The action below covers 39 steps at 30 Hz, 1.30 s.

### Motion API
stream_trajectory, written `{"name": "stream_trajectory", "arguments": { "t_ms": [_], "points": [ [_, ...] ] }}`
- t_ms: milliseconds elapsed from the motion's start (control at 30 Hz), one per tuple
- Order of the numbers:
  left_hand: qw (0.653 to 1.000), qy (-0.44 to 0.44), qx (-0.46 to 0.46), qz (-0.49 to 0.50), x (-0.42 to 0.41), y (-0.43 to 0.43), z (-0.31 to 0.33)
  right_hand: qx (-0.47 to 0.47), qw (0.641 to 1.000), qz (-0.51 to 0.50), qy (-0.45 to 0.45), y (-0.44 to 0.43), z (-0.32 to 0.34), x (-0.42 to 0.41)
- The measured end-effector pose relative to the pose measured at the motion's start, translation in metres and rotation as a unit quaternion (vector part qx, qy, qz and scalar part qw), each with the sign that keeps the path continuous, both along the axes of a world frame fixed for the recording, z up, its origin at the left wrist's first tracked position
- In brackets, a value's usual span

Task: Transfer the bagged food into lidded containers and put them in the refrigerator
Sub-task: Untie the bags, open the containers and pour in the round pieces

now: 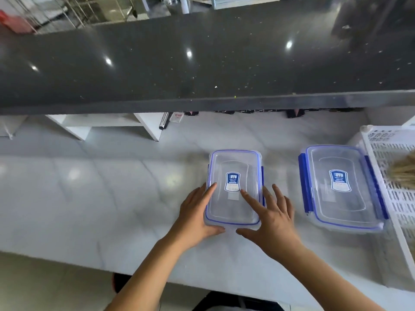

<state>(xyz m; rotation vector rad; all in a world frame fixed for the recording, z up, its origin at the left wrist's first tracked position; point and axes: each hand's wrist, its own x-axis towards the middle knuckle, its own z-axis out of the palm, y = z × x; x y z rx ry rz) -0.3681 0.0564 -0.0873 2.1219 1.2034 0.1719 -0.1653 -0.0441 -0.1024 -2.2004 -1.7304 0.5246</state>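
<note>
Bare hands (196,215) (272,223) on clear rectangular container (233,207)

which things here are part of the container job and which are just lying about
For the job:
- left container, lid on, touched by the left hand and right hand
- right container, also lidded

Lying about:
- white slatted crate
- straw-coloured bundle on it, unclear what it is
- dark raised counter

No bagged food shows.
</note>
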Motion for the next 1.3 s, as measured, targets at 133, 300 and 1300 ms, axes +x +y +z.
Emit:
{"name": "stream_trajectory", "arguments": {
  "t_ms": [133,300,1300],
  "points": [
    [1.000,-0.026,-0.009,0.007,-0.018,0.010,0.006,0.025,1.000,0.009,-0.001,0.008,0.013,-0.013],
    [0.999,-0.044,0.022,0.004,-0.073,0.026,0.020,0.057,0.998,0.026,-0.015,0.025,0.025,-0.063],
    [0.984,0.178,0.032,-0.008,-0.356,0.162,-0.049,-0.076,0.993,0.089,-0.010,0.139,-0.046,-0.334]
  ]
}}
